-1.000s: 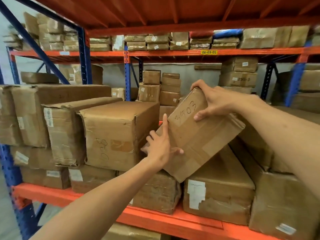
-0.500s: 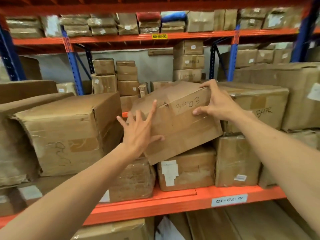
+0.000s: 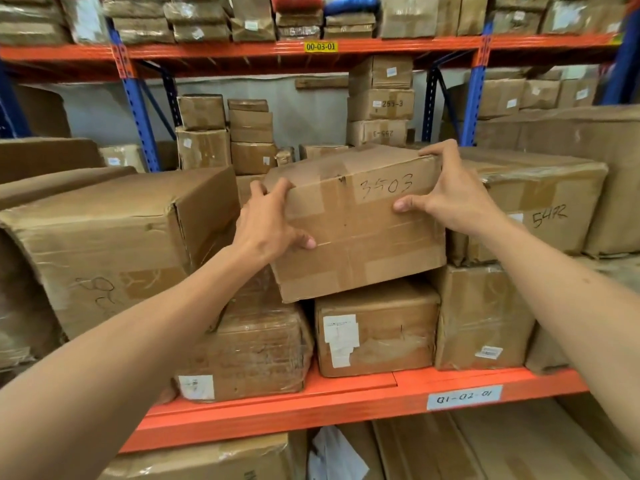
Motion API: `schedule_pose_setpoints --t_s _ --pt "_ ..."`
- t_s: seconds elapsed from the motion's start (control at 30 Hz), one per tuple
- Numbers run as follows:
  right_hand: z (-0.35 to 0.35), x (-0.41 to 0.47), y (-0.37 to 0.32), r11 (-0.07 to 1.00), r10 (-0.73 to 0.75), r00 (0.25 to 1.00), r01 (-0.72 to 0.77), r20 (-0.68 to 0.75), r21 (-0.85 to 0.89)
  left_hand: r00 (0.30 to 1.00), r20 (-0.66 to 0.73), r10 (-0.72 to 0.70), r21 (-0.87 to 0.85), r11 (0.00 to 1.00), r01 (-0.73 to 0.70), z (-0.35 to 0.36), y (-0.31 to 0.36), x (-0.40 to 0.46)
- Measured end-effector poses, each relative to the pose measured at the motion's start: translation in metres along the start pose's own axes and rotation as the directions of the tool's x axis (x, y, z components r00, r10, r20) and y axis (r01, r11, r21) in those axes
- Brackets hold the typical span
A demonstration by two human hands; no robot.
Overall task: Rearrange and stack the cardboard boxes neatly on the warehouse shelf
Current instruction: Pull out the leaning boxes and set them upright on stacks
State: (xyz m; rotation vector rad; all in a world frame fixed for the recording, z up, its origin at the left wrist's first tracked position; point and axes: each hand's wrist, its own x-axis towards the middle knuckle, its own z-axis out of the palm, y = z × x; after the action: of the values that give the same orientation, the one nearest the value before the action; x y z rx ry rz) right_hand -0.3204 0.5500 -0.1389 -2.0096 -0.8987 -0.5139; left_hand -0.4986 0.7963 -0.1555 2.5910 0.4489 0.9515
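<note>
Gripping the cardboard box (image 3: pixel 360 233) marked 3503 with left hand (image 3: pixel 266 220) and right hand (image 3: pixel 450 195) closed on its upper corners, resting slightly tilted on lower boxes (image 3: pixel 375 327), orange shelf (image 3: pixel 346 403).

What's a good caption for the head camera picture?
Both hands grip box 3503 atop stacked shelf boxes.

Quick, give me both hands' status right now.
Left hand: closed on the upper left corner of the box marked 3503.
Right hand: closed on the same box's upper right corner.
</note>
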Motion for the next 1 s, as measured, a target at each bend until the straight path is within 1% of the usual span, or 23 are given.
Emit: schedule_pose_setpoints --t_s 0.07,0.17,0.23,0.3,0.43,0.5,0.53,0.57,0.63,0.67,0.77,0.8,0.83,0.9,1.0 --pt "0.006 -0.011 -0.001 1.000 0.007 1.000 -0.007 -0.009 0.023 1.000 0.000 0.007 -0.008 1.000 -0.007 0.005 -0.008 -0.007" --pt "0.021 -0.040 0.005 0.997 0.030 0.999 -0.031 0.015 0.065 1.000 -0.006 0.015 0.006 1.000 -0.015 0.014 -0.024 -0.024" --pt "0.032 -0.065 0.015 0.996 0.057 0.998 -0.055 -0.033 0.071 0.998 -0.006 0.063 0.038 0.997 -0.063 0.015 -0.027 -0.031" --pt "0.035 -0.075 0.019 0.994 0.074 0.994 -0.068 -0.074 0.087 0.996 -0.010 0.087 0.048 0.995 -0.086 0.012 -0.023 -0.031" --pt "0.019 -0.069 0.019 0.997 0.076 0.994 -0.073 -0.075 0.040 0.997 0.011 0.082 0.060 0.995 -0.083 0.013 -0.003 -0.030" --pt "0.012 -0.063 0.022 0.996 0.083 0.994 -0.085 -0.076 -0.028 0.996 0.006 0.090 0.079 0.993 -0.090 0.018 0.005 -0.028" --pt "0.010 -0.060 0.021 0.992 0.077 0.994 -0.084 -0.074 -0.096 0.996 0.002 0.088 0.089 0.992 -0.088 0.021 0.007 -0.026" --pt "0.008 -0.058 0.019 0.976 0.055 0.995 -0.070 -0.078 -0.206 0.996 0.000 0.086 0.095 0.992 -0.086 0.024 0.008 -0.025" --pt "0.007 -0.055 0.017 0.887 -0.053 0.995 0.007 -0.086 -0.462 0.996 0.007 0.087 0.101 0.991 -0.087 0.027 0.007 -0.021" --pt "0.009 -0.055 0.017 0.843 -0.118 0.990 0.057 -0.081 -0.534 0.996 0.005 0.087 0.105 0.991 -0.087 0.028 0.005 -0.019" --pt "0.015 -0.058 0.026 0.749 -0.248 0.968 0.161 -0.046 -0.643 0.996 -0.008 0.086 0.135 0.987 -0.084 0.031 0.003 -0.017" --pt "0.016 -0.059 0.031 0.709 -0.257 0.965 0.160 -0.041 -0.687 0.996 -0.001 0.093 0.141 0.986 -0.092 0.032 0.003 -0.017" --pt "0.016 -0.058 0.037 0.693 -0.250 0.967 0.150 -0.041 -0.705 0.995 0.004 0.098 0.144 0.985 -0.098 0.032 0.003 -0.017" --pt "0.017 -0.055 0.044 0.715 -0.223 0.975 0.145 -0.026 -0.683 0.996 0.011 0.093 0.151 0.984 -0.094 0.031 0.003 -0.017" --pt "0.019 -0.054 0.045 0.731 -0.225 0.974 0.166 -0.003 -0.661 0.995 0.030 0.095 0.171 0.980 -0.099 0.029 0.003 -0.017"
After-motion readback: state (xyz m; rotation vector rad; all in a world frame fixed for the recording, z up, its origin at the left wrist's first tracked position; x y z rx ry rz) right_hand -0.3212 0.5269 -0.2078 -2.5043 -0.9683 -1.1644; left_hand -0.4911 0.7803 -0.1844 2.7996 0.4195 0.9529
